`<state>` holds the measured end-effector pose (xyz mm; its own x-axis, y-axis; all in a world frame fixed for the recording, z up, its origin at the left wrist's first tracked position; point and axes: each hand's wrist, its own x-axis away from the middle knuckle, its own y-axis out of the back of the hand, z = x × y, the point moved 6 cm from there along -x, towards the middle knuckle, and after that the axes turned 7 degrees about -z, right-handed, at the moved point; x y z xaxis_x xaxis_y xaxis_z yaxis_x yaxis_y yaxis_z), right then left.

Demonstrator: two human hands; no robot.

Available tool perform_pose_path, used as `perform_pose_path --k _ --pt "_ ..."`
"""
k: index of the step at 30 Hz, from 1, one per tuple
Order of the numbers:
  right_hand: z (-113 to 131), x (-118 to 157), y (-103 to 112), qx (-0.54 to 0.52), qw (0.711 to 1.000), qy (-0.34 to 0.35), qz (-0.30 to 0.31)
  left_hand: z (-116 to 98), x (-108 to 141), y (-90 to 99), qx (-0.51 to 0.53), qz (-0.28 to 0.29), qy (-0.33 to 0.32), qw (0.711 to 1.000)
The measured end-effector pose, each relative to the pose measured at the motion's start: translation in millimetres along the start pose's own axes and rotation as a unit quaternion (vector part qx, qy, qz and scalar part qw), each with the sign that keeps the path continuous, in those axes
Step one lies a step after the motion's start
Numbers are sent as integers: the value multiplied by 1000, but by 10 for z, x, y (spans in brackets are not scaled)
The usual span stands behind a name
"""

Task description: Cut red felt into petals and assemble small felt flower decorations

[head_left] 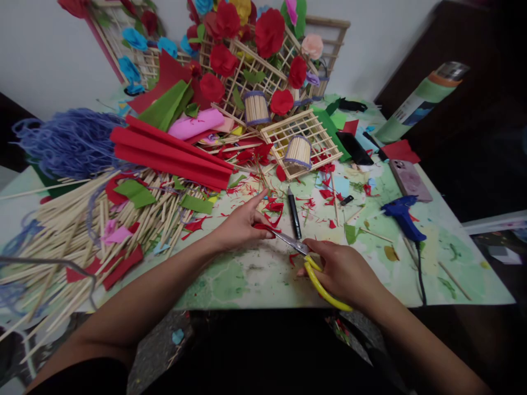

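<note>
My left hand [247, 224] pinches a small piece of red paper [263, 226] above the middle of the table. In my right hand [337, 269] is a pair of scissors [325, 289] with yellow handles, fingers wrapped round the grips. The scissor blades point left and reach the red paper at my left fingertips; whether they are parted I cannot tell. A black marker [293, 213] lies just beyond the blades. Red paper scraps [274, 206] are scattered around both hands.
To the left lie wooden sticks [74, 230], blue yarn [78, 142] and folded red paper [173, 159]. Lattice panels with paper flowers [269, 33] lean at the back; a small lattice [313, 129] lies ahead. Rightward are a blue glue gun [403, 216], phone [409, 178] and bottle [420, 104].
</note>
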<state>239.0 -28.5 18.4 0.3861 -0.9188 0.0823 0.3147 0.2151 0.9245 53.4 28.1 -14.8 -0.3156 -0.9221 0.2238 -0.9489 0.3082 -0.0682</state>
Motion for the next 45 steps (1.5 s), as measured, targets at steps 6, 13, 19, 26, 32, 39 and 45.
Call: perform_pose_path --k 6,13,19,26,32,39,45 --pt "-22 -10 -43 2 1000 -3 -13 -14 -9 14 6 2 -13 1000" --pt "7 -7 -53 -46 999 -15 0 -22 -9 38 -15 5 -25 1000" --pt "17 -5 -86 -112 993 -40 -26 -45 -24 88 33 -32 -21 999" --pt "48 1 -188 -140 985 -73 -68 -77 -20 146 129 -128 -58 982" --pt "93 10 -287 -151 981 -87 -80 -56 -7 136 180 -168 -73 966" --pt "96 8 -324 -130 982 -96 -95 -29 12 108 209 -185 -55 959" --pt "83 15 -277 -89 988 -87 -91 -39 6 99 210 -161 -56 963"
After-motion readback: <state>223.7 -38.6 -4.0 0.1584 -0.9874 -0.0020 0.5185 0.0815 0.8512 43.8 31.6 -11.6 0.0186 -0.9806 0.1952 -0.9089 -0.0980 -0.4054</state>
